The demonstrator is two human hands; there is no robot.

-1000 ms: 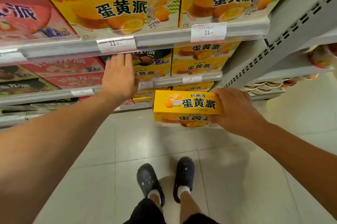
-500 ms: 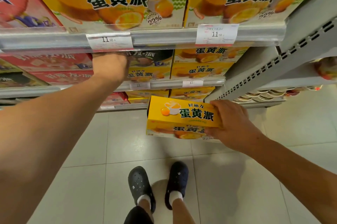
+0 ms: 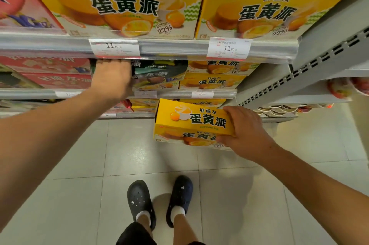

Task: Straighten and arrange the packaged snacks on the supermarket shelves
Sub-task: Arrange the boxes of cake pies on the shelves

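Observation:
My right hand (image 3: pixel 246 132) grips the right end of a yellow egg-yolk-pie box (image 3: pixel 191 123), held level in front of the lower shelves, above the floor. My left hand (image 3: pixel 111 78) reaches into the second shelf, just under the upper shelf rail (image 3: pixel 169 48). It lies against a dark green snack box (image 3: pixel 159 75). Its fingertips are hidden behind the rail and price tag (image 3: pixel 114 48), so I cannot see whether they curl on the box. Large yellow boxes (image 3: pixel 123 7) fill the shelf above.
Yellow boxes (image 3: pixel 213 80) are stacked right of the dark one, red boxes (image 3: pixel 54 73) to its left. A grey perforated upright (image 3: pixel 319 59) bounds the bay on the right, with bowl-shaped packs (image 3: pixel 279 109) beyond it. My two dark clogs (image 3: pixel 159 202) stand on the tiled floor.
My left hand has pushed up and deeper under the upper shelf rail, hiding its fingers. The yellow box in my right hand has tilted slightly and stays at about the same height.

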